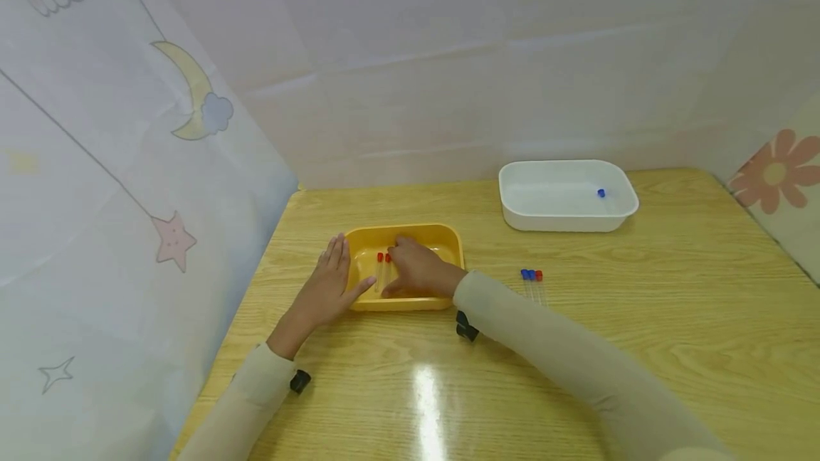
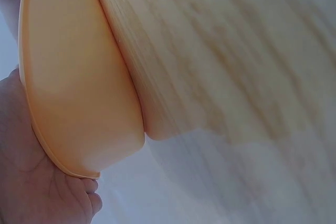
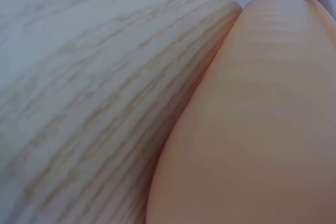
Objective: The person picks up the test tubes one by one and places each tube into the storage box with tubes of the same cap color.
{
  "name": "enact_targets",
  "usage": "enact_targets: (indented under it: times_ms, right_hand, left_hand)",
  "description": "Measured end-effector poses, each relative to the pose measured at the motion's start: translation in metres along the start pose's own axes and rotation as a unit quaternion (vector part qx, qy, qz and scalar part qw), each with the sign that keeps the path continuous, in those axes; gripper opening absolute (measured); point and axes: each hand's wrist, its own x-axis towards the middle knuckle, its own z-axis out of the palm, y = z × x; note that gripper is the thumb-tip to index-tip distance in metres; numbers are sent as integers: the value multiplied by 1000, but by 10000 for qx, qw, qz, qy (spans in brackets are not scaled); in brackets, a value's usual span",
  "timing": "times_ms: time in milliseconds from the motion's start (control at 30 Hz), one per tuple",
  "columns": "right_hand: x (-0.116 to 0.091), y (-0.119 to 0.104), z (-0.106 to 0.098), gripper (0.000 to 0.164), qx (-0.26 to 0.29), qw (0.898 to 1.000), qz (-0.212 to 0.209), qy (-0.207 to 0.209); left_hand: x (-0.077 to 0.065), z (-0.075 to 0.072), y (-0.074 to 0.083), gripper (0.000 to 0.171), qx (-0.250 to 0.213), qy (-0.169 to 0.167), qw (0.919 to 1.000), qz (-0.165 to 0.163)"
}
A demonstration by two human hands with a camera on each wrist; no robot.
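A yellow tray [image 1: 365,304] stands on the table, and two clear tubes with red caps [image 1: 380,257] lie inside it. My left hand [image 1: 328,289] rests on the tray's left rim with straight fingers and the thumb spread over the front edge. In the left wrist view, the palm of the left hand [image 2: 31,171] lies against the rim. My right hand [image 1: 416,267] reaches into the tray beside the tubes, fingers towards the cap end and thumb towards the lower end. Whether it pinches a tube is hidden. The right wrist view shows mostly the tray's outer wall [image 3: 252,129].
Right of the yellow tray, two blue-capped tubes [image 1: 528,274] and one red-capped tube [image 1: 539,276] lie side by side on the wooden table [image 1: 673,290], close to the right sleeve. Farther back, a white tray [image 1: 564,223] has a small blue item [image 1: 601,193] in it.
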Motion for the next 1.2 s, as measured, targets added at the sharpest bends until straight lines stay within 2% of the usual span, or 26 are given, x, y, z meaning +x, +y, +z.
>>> enact_targets:
  times_ms: [200,400,667,1200]
  right_hand:
    - [-2,1,-5,80,-3,9999,89,-102]
    - [-8,-1,-13,66,-52,9999,44,-99]
    - [-15,-2,-21,85,96,10000,-12,-4]
    - [-37,-7,-29,77,114,9984,-300,464]
  left_hand:
    - [1,-1,1,97,-1,34,10000,1]
    - [0,-1,1,97,7,63,10000,-6]
    - [0,-3,1,96,8,77,10000,29]
    - [-1,2,0,97,15,66,10000,35]
